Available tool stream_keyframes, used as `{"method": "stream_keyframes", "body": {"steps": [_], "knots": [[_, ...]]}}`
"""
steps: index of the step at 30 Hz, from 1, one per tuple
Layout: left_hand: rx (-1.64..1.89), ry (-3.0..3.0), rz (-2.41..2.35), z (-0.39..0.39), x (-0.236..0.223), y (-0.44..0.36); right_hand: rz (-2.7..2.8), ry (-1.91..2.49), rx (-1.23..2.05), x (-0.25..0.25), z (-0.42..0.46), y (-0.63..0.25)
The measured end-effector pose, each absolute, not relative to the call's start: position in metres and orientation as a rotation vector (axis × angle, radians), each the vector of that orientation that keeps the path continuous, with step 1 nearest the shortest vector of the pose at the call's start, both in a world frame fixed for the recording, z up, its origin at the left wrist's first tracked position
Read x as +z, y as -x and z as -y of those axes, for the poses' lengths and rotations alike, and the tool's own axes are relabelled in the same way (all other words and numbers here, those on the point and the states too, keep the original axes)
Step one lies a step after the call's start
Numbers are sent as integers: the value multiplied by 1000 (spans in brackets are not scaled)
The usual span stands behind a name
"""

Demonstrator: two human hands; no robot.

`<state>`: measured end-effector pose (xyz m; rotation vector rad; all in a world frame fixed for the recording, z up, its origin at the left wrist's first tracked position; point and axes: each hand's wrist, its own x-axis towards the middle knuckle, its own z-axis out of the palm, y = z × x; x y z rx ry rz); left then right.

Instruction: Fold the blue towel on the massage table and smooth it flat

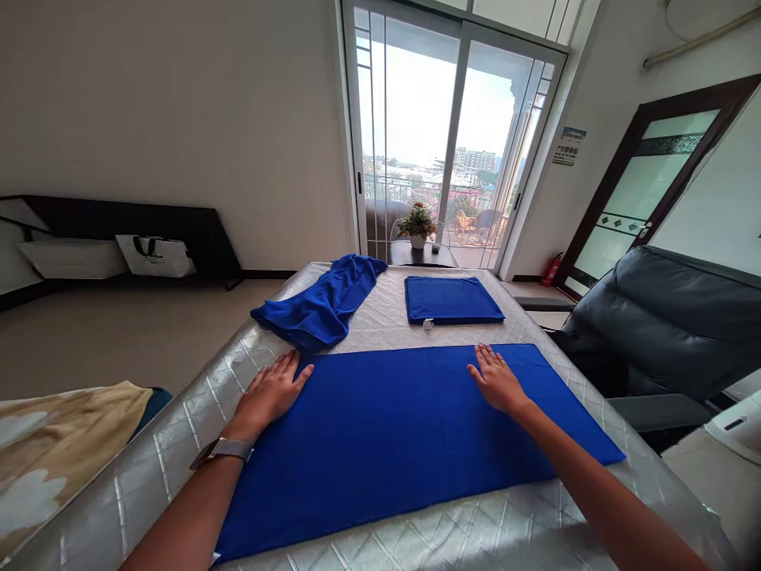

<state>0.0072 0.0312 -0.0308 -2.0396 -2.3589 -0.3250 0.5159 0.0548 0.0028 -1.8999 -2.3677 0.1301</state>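
Here, the bare left hand (270, 392) and right hand (498, 381) lie spread on a long royal-blue cloth towel (380, 468).

Neither pinches; both palms rest flat near its far edge. Beneath, a slick silvery quilted cover (160, 476) could let the towel slip under uneven pressure. Farther off lie a crumpled blue towel (318, 305) and a neatly folded blue towel (450, 300).

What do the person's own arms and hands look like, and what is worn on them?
Both forearms are bare, with no sleeves in view. The left hand and the right hand wear no gloves. On the left wrist sits a watch with a grey, metallic-looking band.
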Motion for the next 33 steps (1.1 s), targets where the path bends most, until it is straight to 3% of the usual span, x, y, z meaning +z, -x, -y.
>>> {"method": "stream_keyframes", "body": {"steps": [7, 23, 33], "knots": [[-326, 2047, 2335, -31, -35, -3, 2480, 1815, 326, -4, -75, -475], [-298, 2028, 2356, -31, -33, -6, 2099, 2293, 166, -31, -128, -646], [-269, 2035, 2405, -23, -20, -18, 2044, 2370, 13, -26, -123, -651]]}}
